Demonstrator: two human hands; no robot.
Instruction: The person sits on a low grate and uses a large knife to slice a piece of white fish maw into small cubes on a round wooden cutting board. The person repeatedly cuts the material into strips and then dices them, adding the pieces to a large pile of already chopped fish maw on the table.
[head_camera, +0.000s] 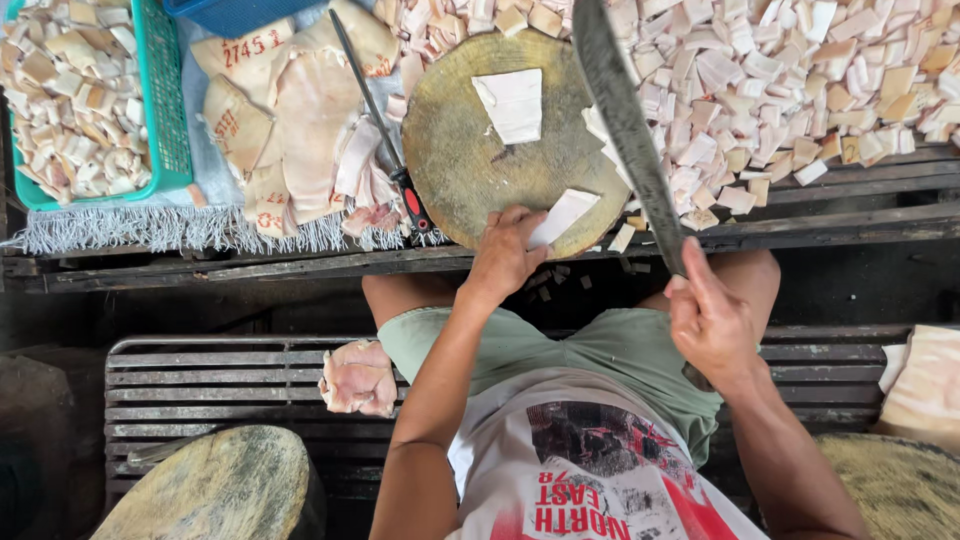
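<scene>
You look down on a dark, weathered wooden plank table, its front edge running across your view. A pale woven cloth with a white fringe covers its left part, and a teal plastic mesh basket stands on that cloth. Nearer to you, a bench of dark wooden slats spans the lower half. A round, pale wooden stump sits at the lower left, another worn round block at the lower right. Even, soft daylight falls everywhere.

Pale flat strip at round wooden block near edge; long dark blade raised, seemingly tilted.
</scene>
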